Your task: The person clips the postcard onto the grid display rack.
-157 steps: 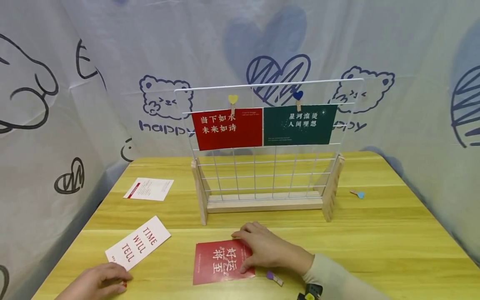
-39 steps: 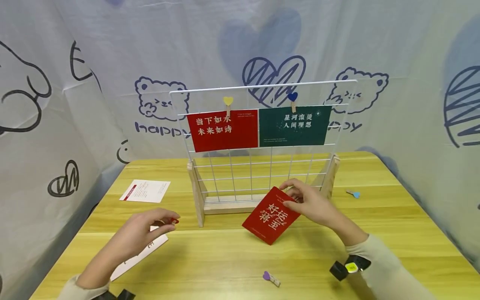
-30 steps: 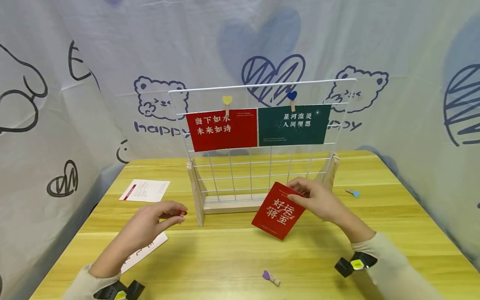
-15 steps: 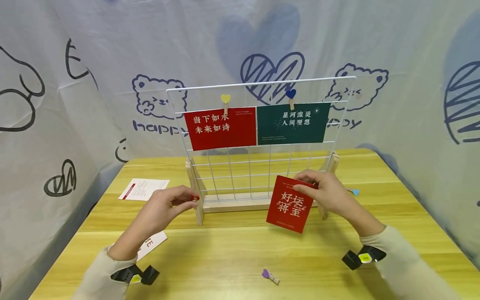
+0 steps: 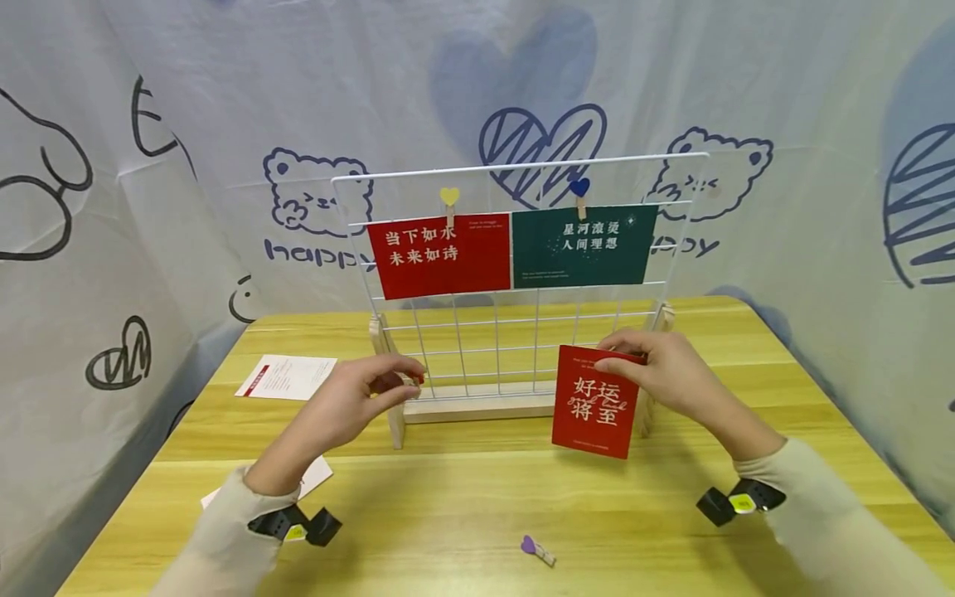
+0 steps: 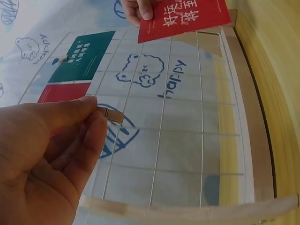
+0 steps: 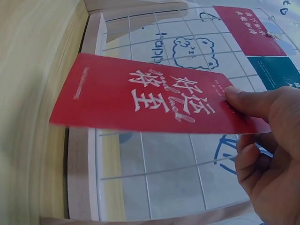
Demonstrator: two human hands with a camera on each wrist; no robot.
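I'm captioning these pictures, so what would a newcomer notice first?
Probably the red card in the right hand, in front of the lower right of the rack. Next come a hanging red card and a green card, clipped side by side high on the rack. Then perhaps the left hand, pinching a small clip near the rack's lower left.

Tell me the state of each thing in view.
Left hand, pinching wooden clip
Wooden clip, held, partly hidden
Right hand, pinching good-luck card
Good-luck card, held above table
Rack, standing upright
Hanging red card, clipped to rack
Green card, clipped to rack
Yellow-heart clip, fastening hanging red card
Blue-heart clip, fastening green card
Purple-heart clip, loose on table
Striped white card, lying flat
Other white card, lying flat, partly hidden
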